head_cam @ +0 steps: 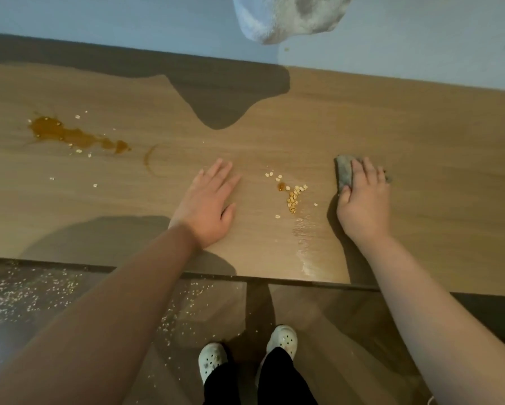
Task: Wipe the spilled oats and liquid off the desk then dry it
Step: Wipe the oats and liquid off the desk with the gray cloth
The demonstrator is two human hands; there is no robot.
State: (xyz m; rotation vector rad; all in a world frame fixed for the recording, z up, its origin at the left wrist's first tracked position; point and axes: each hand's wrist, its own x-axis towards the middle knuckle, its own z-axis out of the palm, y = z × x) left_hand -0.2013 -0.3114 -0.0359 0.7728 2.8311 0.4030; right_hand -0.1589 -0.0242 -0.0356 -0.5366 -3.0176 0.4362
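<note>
Wood-grain desk [421, 127]: left hand [209, 206] flat, fingers [222, 173] straight; right hand [362, 206] grips folded grey cloth [344, 173].

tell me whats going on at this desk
A person is cleaning a spill off a wooden desk. Their right hand holds a grey cloth down on it, just right of a small pile of oats. The left hand lies flat left of the pile. A brown liquid puddle sits unwiped at the far left, and more oats litter the floor.
</note>
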